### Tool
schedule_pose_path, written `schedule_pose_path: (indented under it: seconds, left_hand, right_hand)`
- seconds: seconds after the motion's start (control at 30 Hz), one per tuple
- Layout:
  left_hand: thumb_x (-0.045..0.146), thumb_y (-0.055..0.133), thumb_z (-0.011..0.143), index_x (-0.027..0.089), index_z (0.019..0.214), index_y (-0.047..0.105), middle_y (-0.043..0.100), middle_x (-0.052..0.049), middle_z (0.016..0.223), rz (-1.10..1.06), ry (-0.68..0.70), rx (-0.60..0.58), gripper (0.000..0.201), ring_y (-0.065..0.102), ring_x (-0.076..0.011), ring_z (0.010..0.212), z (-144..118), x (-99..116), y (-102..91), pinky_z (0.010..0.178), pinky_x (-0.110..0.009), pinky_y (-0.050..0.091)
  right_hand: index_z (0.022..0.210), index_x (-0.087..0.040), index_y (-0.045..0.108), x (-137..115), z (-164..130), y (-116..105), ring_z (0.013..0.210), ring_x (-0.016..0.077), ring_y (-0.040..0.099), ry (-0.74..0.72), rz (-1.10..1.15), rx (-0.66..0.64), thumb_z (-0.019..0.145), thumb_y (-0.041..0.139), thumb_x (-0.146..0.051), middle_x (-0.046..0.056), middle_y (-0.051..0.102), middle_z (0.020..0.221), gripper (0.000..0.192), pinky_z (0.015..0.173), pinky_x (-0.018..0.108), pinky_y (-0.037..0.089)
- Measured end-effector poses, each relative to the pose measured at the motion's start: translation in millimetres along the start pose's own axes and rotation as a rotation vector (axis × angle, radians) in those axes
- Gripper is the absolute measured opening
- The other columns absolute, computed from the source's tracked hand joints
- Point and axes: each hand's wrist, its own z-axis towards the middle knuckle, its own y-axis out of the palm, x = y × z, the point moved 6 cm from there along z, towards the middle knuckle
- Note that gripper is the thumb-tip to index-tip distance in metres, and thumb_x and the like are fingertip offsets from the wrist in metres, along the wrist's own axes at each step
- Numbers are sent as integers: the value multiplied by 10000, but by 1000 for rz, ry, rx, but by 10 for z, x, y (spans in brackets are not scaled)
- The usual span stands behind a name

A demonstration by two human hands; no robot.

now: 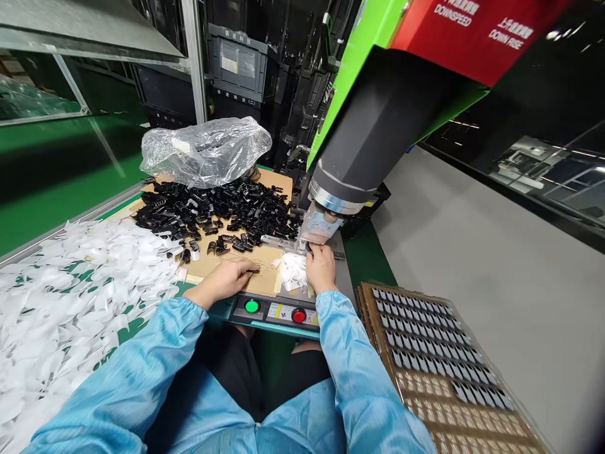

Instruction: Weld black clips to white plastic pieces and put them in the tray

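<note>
My left hand point(230, 279) rests over the cardboard sheet with its fingers pinched on a small black plastic part point(254, 271). Under the press head point(320, 224), my right hand point(321, 267) is closed at the metal fixture; a dark piece like the other black parts shows at its fingertips, partly hidden. Between my hands lies a small heap of white pieces point(292, 271). Many curved black plastic parts point(227, 205) are piled on the cardboard point(265, 257) behind my left hand.
White translucent pieces point(80, 296) spread over the table at left. A clear plastic bag point(203, 151) lies behind the black pile. Green point(252, 306) and red point(299, 315) buttons sit at the front edge. Right of me is a tray point(406, 372) with rows of parts; the press body point(378, 126) overhangs.
</note>
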Motion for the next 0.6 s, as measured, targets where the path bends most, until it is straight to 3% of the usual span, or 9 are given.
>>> schedule_pose_path:
  seconds: [0.17,0.27,0.43,0.6]
  left_hand:
    - [405,566,1002,286,1222,789,799,-39,1255,-60,-96,54,335,739,-259,1162,-4,-3,-34,1071,-425,586]
    - [450,608,998,266,1245,782,805,-50,1205,-101,-180,151,354,755,-247,1053,132,149,-27,983,-396,615]
    - [385,642,994,233,1247,785,806,-61,1120,-101,-126,223,328,741,-215,909,739,580,182,910,-363,618]
    - [289,605,1007,223,1227,776,756,-105,1182,105,-28,194,286,700,-264,1115,1243,842,554,1014,-393,567]
  right_hand:
    - [1440,-264,636,0,-1,-107,1172,318,502,-46,-107,-99,982,528,-183,147,585,1273,477,980,427,438]
    - [1461,-261,611,-12,4,-158,1166,328,502,-76,-145,-131,952,522,-130,155,589,1270,533,953,438,432]
    - [1477,-258,580,-29,-6,-183,1150,337,507,-73,-166,-170,918,517,-82,168,591,1265,589,932,448,424]
    - [1493,-275,554,-23,-49,-182,1154,328,511,-73,-161,-156,942,501,-96,160,600,1272,582,940,446,426]
